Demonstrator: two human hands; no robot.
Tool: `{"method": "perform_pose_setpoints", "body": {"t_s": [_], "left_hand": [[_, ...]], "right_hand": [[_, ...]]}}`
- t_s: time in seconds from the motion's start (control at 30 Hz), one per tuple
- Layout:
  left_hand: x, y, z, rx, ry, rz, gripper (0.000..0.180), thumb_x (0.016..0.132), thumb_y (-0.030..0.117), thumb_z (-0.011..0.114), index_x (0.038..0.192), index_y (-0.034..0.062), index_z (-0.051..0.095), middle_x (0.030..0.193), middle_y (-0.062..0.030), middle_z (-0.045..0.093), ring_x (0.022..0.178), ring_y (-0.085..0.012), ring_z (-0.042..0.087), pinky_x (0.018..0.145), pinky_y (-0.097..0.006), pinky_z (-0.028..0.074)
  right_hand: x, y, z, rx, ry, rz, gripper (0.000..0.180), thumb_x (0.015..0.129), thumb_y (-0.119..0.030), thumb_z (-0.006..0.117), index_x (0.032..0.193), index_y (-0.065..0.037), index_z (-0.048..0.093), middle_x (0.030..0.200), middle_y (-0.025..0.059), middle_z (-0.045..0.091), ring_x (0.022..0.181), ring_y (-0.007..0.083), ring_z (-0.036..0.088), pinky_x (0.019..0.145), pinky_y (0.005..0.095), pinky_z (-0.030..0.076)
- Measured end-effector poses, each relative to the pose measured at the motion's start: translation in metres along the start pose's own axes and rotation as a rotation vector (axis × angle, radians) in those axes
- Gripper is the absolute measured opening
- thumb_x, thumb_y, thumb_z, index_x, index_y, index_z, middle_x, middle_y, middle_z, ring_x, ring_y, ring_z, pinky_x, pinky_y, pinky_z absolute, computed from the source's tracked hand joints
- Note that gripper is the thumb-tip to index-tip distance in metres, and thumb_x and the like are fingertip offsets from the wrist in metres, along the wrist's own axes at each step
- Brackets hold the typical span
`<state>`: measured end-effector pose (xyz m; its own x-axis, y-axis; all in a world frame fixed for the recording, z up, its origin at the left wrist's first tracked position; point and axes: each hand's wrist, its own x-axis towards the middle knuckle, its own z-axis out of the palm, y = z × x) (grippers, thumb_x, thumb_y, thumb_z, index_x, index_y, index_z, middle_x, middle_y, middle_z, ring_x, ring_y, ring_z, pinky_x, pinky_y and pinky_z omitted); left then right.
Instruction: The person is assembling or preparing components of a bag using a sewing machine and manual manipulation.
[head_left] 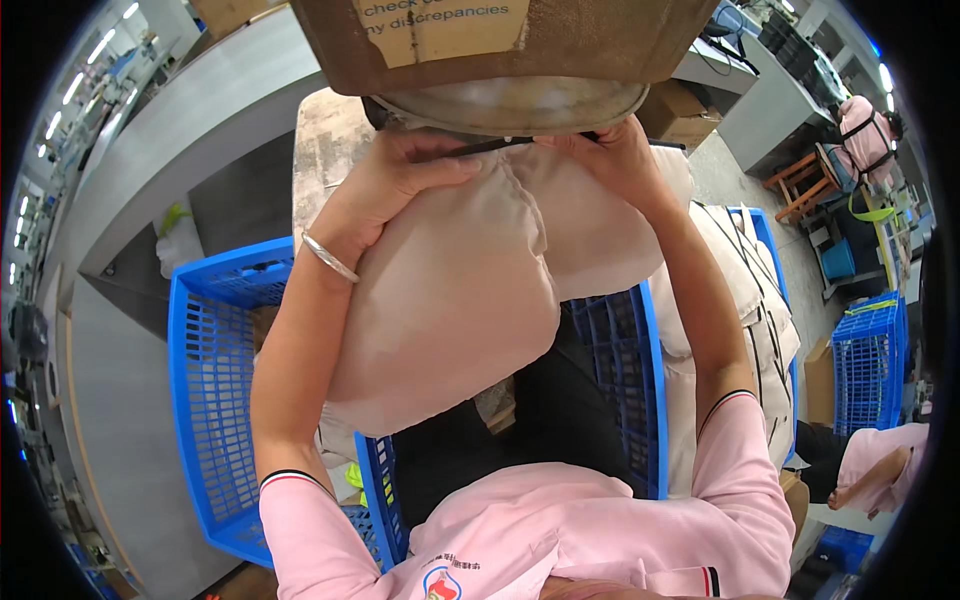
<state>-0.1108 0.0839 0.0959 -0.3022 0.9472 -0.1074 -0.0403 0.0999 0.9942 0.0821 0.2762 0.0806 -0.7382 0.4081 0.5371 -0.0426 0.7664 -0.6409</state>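
The cushion (450,300) is a soft, beige fabric piece with a matte weave, plump and rounded, divided by a stitched seam into two padded lobes; it hangs from chest height down over the gap between two crates. Its upper edge meets a round metal rim (515,105), dull grey and smooth, which sits under a brown cardboard box (500,35) with a worn, scuffed face and a pale paper label. A thin black strip (490,146) runs along the cushion's top edge just below the rim. The left hand (395,180) lies on the upper left lobe with the fingers curled and nearly closed, the thumb stretched along the black strip and pressing the fabric; a thin silver bangle (330,257) circles that wrist. The right hand (615,155) grips the upper right corner of the cushion, fingers bent tightly and pinching fabric at the strip, knuckles touching the rim. Both forearms rise from pink short sleeves (560,530) edged with dark and red trim. The left crate (215,400) is rigid blue plastic with a grid of square openings; the right crate (640,400), of the same kind, holds a stack of pale fabric pieces (760,320) with dark piping. A worn wooden bench top (325,150) shows behind the left hand.
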Motion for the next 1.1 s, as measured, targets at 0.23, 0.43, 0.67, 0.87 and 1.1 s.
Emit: {"method": "perform_pose_setpoints", "body": {"t_s": [0.23,0.43,0.67,0.87,1.1], "left_hand": [[0.002,0.002,0.001,-0.006,0.024,0.064,0.032,0.080,0.015,0.078,0.105,-0.0042,0.072,0.090,-0.0074,0.072,0.077,-0.0111,0.065,0.074,-0.024,0.052],[0.000,0.001,-0.001,-0.028,0.016,0.091,0.035,0.079,0.014,0.078,0.108,-0.0049,0.072,0.091,-0.0083,0.072,0.079,-0.0112,0.065,0.075,-0.024,0.052],[-0.015,0.009,-0.010,0.049,0.122,0.050,0.033,0.082,0.013,0.074,0.109,-0.0063,0.070,0.091,-0.0078,0.071,0.078,-0.0130,0.065,0.074,-0.025,0.052],[-0.100,-0.035,0.033,0.045,0.075,-0.064,0.021,0.079,0.005,0.070,0.098,-0.0036,0.068,0.086,-0.0026,0.068,0.075,-0.0099,0.061,0.070,-0.023,0.048],[-0.144,-0.118,0.069,-0.287,0.104,-0.112,0.017,0.086,0.004,0.066,0.102,-0.0015,0.065,0.092,-0.0035,0.069,0.078,-0.0108,0.064,0.072,-0.023,0.051]], "right_hand": [[0.004,-0.009,-0.009,-0.005,-0.028,0.025,0.018,0.086,-0.021,0.075,0.101,-0.011,0.076,0.087,0.0003,0.075,0.078,0.0093,0.065,0.074,0.0268,0.051],[0.006,-0.016,-0.009,-0.077,0.044,-0.142,0.019,0.086,-0.021,0.075,0.102,-0.011,0.076,0.091,0.0011,0.075,0.085,0.0103,0.068,0.078,0.0268,0.051],[0.000,0.012,-0.045,0.070,0.040,0.043,0.022,0.085,-0.026,0.075,0.099,-0.008,0.076,0.082,0.0061,0.074,0.073,0.0170,0.068,0.070,0.0305,0.052],[-0.088,-0.024,-0.092,-0.356,-0.104,0.067,0.019,0.087,-0.025,0.072,0.092,-0.006,0.074,0.077,0.0075,0.069,0.067,0.0173,0.064,0.065,0.0292,0.050],[-0.218,-0.066,-0.182,-0.813,0.197,0.360,0.023,0.088,-0.034,0.069,0.089,-0.012,0.075,0.072,0.0074,0.068,0.066,0.0250,0.064,0.064,0.0327,0.048]]}}
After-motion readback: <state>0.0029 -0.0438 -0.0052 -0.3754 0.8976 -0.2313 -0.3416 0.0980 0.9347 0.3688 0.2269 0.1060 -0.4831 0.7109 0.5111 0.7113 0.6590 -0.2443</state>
